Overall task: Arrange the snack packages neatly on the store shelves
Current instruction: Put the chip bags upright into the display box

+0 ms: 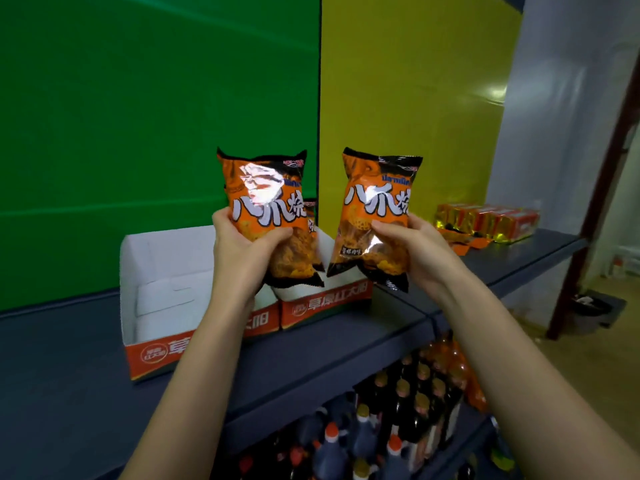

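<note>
My left hand (239,251) grips an orange snack bag (266,195) with large white characters and holds it upright above the shelf. My right hand (412,247) grips a second matching orange bag (374,209), also upright, a short way to the right. A third bag of the same kind (311,216) peeks out behind the left one; what it rests on is hidden. Below the bags stand two open white cardboard display trays with orange fronts, the left tray (152,271) and the right tray (325,303), on the dark grey shelf (69,375).
Gold and red snack packs (485,221) lie in a row on the shelf to the right, with an orange wrapper (462,242) in front of them. Dark bottles (398,420) with coloured caps fill the lower shelf. Green and yellow panels back the shelves.
</note>
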The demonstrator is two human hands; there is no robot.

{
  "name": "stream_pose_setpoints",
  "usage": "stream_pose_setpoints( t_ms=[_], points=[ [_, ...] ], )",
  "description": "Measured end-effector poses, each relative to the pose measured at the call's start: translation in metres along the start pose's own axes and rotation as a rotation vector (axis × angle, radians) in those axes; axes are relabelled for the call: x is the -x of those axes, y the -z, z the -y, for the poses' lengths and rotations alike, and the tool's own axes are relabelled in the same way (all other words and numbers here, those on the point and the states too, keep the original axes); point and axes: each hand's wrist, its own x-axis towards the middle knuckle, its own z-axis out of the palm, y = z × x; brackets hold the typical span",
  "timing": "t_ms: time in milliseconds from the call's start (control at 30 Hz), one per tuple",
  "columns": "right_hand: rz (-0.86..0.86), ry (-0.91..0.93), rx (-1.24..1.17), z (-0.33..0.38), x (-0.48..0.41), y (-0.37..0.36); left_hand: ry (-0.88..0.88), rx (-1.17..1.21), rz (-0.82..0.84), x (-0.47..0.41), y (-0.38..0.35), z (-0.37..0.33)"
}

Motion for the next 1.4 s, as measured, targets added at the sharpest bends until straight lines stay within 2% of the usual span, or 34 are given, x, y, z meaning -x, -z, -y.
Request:
stream_pose_setpoints(
  t_ms=[167, 300, 700, 800, 867, 967, 1100, 1233, 1400],
  points=[
    [0.089, 0.031, -0.025, 0.004, -0.053, 0.003, -0.041, -0.028, -0.099, -0.025, -0.027, -0.006],
    [0.141, 0.08, -0.087, 0.006, -0.088, 0.009, -0.072, -0.075, -0.109, -0.043, -0.046, -0.003],
    [0.332, -0.047, -0.209, -0.034, -0.148, 0.001, 0.136, -0.256, -0.12, -0.081, -0.057, 0.048],
    [0.381, -0.066, -0.211, -0.043, -0.15, -0.005, 0.181, -0.392, -0.027, -0.082, -0.051, 0.059],
    [0.418, -0.075, -0.182, -0.05, -0.152, -0.007, 0.181, -0.526, 0.009, -0.083, -0.048, 0.065],
    [0.455, -0.087, -0.129, -0.057, -0.153, -0.009, 0.111, -0.772, -0.06, -0.088, -0.043, 0.065],
    [0.492, -0.096, -0.029, -0.064, -0.158, -0.008, 0.064, -0.925, -0.112, -0.094, -0.035, 0.067],
    [0.546, -0.034, 0.258, -0.074, -0.159, -0.012, 0.086, -0.93, -0.107, -0.097, -0.026, 0.07],
    [0.454, 0.131, 0.527, -0.079, -0.168, -0.018, 0.135, -0.867, -0.051, -0.102, -0.017, 0.074]
  ],
)
